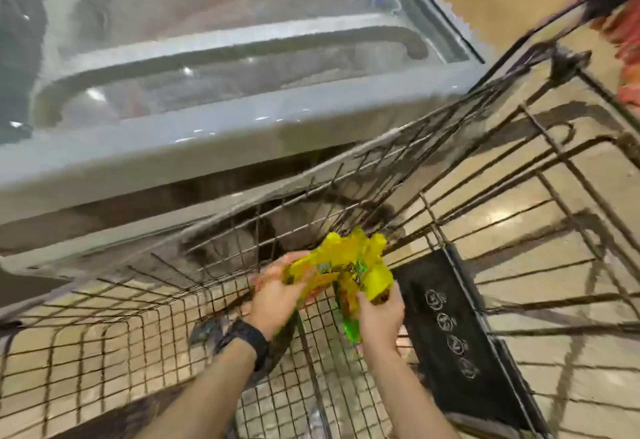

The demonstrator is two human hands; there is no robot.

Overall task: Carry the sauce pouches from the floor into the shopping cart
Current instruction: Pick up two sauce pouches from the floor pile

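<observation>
Pouches (341, 267): a bunched handful of yellow sauce packs with green and orange print, held up over the open basket of the cart (114, 317), above its wire bottom and not touching it.
Left hand (277, 295): fingers curl round the left side of the bunch and grip it; a black watch (250, 337) sits on the wrist.
Right hand (381, 307): fingers wrap the lower right of the bunch, gripping it too; a green tail of packaging hangs beside the palm.
Progress: this handful is off the floor and over the basket, so the carry looks nearly done; the release is not yet made. Whether more packs lie on the floor, or already in the cart, cannot be told.
Pouch material: thin, glossy film, crumpled and floppy, with ragged edges; blur hides the print.
Cart build: dark wire, fine square mesh on the walls, wider bars at the far end, and a flat black flap (450, 317) with white round icons.
Freezer (207, 151): a grey chest with a rounded rim and a curved, reflecting glass lid, just beside the cart.
Floor (519, 220): beige, glossy tile.
</observation>
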